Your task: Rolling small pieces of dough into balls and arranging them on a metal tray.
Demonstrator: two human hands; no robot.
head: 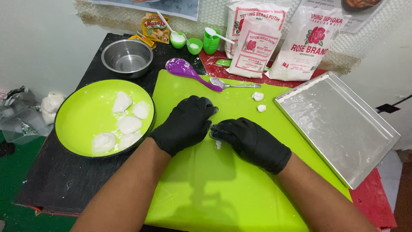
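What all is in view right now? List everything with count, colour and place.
cutting mat: 1, lime green, centre
plate: 1, lime green, left of mat
dough lumps: 5, white, on the plate
small dough bits: 2, white, on the mat's far part
metal tray: 1, silver, right of mat
steel bowl: 1, silver, behind the plate
rice paddle: 1, purple, mat's far edge
metal spoon: 1, silver, beside the paddle
small cups: several, green, at the back
flour bags: 3, white, at the back
seasoning sachet: 1, yellow, back left
left hand: black glove, curled on the mat
right hand: black glove, pressed on the mat over white dough
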